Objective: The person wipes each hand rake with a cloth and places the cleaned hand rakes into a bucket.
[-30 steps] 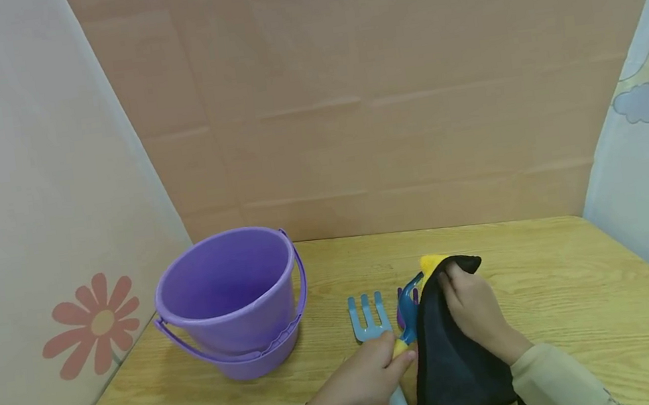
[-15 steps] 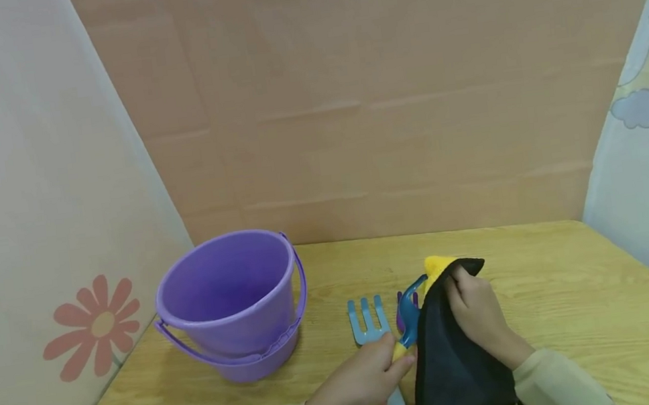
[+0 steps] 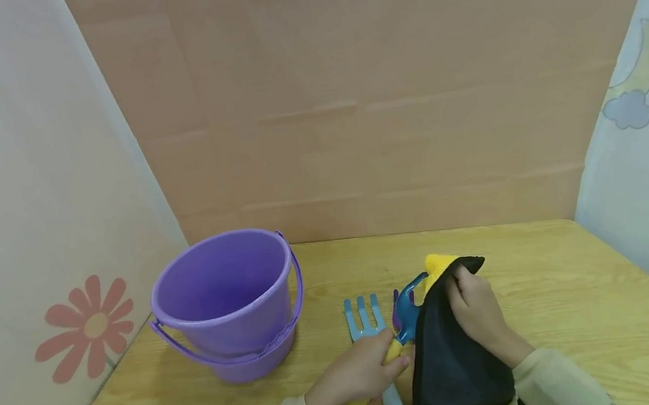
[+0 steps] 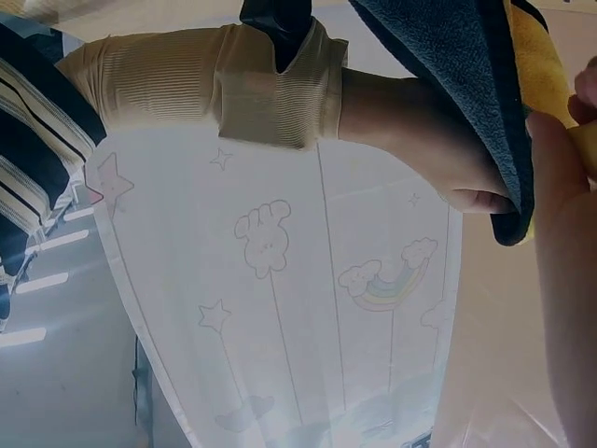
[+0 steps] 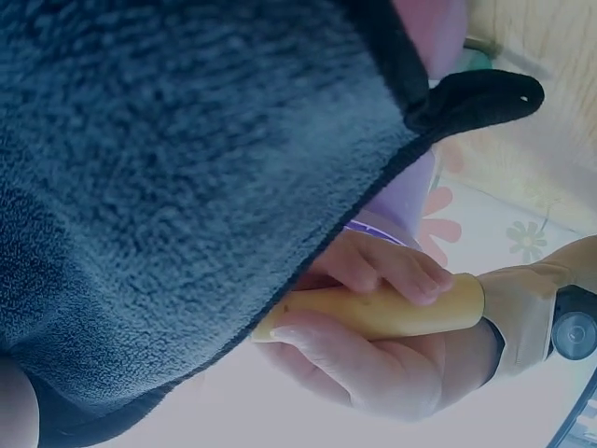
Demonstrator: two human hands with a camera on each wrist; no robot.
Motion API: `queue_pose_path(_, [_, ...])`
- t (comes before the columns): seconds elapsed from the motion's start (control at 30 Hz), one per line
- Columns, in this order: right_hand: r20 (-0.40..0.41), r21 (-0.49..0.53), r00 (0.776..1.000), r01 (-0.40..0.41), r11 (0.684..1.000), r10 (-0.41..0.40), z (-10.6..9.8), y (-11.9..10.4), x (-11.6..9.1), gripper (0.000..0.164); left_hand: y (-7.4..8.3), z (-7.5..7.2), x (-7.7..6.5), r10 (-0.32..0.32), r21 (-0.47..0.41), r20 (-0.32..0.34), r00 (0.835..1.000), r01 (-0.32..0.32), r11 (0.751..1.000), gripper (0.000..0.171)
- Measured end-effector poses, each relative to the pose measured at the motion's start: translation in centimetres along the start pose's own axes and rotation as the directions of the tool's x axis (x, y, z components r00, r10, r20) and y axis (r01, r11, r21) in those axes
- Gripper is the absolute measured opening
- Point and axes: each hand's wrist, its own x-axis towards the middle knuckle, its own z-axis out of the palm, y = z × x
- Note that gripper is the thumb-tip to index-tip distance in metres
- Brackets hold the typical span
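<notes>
My left hand point(image 3: 358, 375) grips the yellow handle point(image 5: 373, 311) of a toy garden tool whose curved blue head point(image 3: 409, 317) points away from me, up to the right. My right hand point(image 3: 479, 315) holds a dark cloth point(image 3: 456, 365) with a black edge and a yellow reverse side point(image 3: 438, 262). At the tip of the blue head, the cloth's yellow side meets it and the dark side hangs down toward me. From the right wrist, the cloth hides the tool's head. In the left wrist view my right hand's fingers disappear behind the cloth.
A purple bucket point(image 3: 227, 329) with its handle lowered stands at the left of the wooden table point(image 3: 586, 305). Beneath my left hand lies a light-blue toy fork point(image 3: 365, 319), with a purple tool point(image 3: 396, 312) partly hidden beside it. A brown panel point(image 3: 313, 109) closes off the back.
Both hands keep their grips in nearly the same place. The blue head has turned slightly against the cloth, and the head view has shifted a little.
</notes>
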Motion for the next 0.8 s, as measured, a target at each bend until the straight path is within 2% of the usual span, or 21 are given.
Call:
queue_pose_path(0.1, [-0.023, 0.003, 1.0, -0.008, 1.0, 0.008, -0.2, -0.1, 0.2, 0.016, 0.0, -0.2, 0.0, 0.011, -0.002, -0.032, 0.999, -0.011, 1.0, 0.014])
queue_pose_path(0.37, [-0.149, 0.085, 0.984, -0.083, 0.993, 0.095, -1.1, -0.1, 0.9, 0.015, -0.1, -0.5, -0.3, -0.047, 0.041, -0.079, 0.996, 0.051, 0.998, 0.017])
queue_pose_path(0.5, [-0.214, 0.134, 0.974, -0.043, 0.99, 0.071, -1.6, -0.2, 1.1, 0.011, -0.2, -0.7, -0.4, -0.05, 0.049, -0.099, 0.994, 0.055, 0.997, 0.018])
queue_pose_path(0.63, [-0.239, 0.138, 0.968, 0.117, 0.983, -0.082, -1.7, -0.5, 0.9, 0.009, -0.3, -0.8, -0.5, -0.053, 0.043, -0.102, 0.993, 0.058, 0.997, 0.019])
queue_pose_path(0.7, [-0.228, 0.11, 0.956, 0.217, 0.97, -0.187, -1.5, -0.8, 0.8, 0.017, -0.3, -0.8, -0.5, -0.049, 0.04, -0.101, 0.994, 0.053, 0.998, 0.018])
queue_pose_path(0.8, [-0.179, 0.055, 0.925, 0.35, 0.935, -0.336, -1.0, -1.2, 0.6, 0.034, -0.1, -0.8, -0.6, -0.026, 0.037, -0.097, 0.995, 0.03, 0.999, 0.017])
